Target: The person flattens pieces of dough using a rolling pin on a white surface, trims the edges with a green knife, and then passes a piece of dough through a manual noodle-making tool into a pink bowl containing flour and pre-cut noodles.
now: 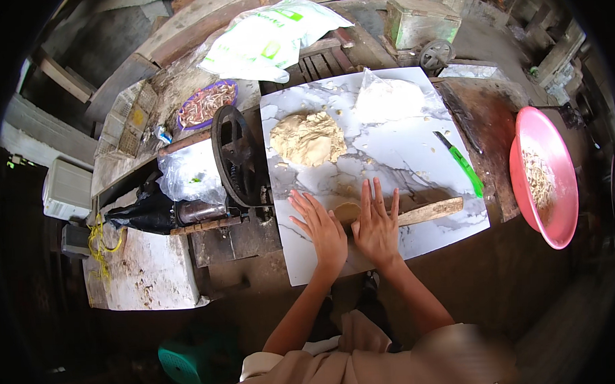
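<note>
Head view: on the near side of the dough mound (308, 139), the left hand (327, 237) and right hand (379, 237) are held palm-down, fingers spread. Between them, a small tan piece (347, 212), apparently dough, is glimpsed. Right of the mound, a wooden bar (433, 210) is laid roughly sideways, its left end hidden by the nearer right hand.

Well ahead of your left hand (326, 235) and slightly to its left, green lettering (284, 15) and a green block mark (271, 50) stand on the crumpled white plastic bag (245, 48); folds bend the print.
</note>
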`<state>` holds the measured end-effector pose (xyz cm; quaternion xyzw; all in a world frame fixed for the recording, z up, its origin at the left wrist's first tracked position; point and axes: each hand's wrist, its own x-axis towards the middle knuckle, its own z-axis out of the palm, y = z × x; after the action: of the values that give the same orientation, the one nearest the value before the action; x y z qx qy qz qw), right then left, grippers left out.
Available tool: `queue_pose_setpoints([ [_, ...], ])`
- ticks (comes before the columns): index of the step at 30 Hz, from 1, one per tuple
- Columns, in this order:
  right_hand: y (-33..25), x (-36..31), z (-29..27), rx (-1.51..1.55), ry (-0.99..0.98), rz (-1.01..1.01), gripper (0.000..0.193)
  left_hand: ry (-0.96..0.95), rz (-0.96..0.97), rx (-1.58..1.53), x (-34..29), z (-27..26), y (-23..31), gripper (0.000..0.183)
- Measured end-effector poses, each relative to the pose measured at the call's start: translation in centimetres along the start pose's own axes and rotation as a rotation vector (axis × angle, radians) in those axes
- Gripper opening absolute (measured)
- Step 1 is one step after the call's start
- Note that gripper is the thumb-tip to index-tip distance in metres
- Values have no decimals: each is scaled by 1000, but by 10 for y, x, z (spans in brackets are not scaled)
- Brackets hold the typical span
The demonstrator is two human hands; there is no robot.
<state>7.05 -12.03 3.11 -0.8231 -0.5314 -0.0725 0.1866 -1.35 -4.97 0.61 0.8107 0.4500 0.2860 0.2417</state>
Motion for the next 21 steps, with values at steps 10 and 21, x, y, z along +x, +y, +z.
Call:
queue_pose_setpoints([
  [10, 6, 70, 13, -91, 127, -24, 71, 196, -89, 15, 66, 20, -3, 63],
  [21, 9, -37, -16, 97, -22, -190, 59, 52, -71, -2, -31, -4, 0, 55],
])
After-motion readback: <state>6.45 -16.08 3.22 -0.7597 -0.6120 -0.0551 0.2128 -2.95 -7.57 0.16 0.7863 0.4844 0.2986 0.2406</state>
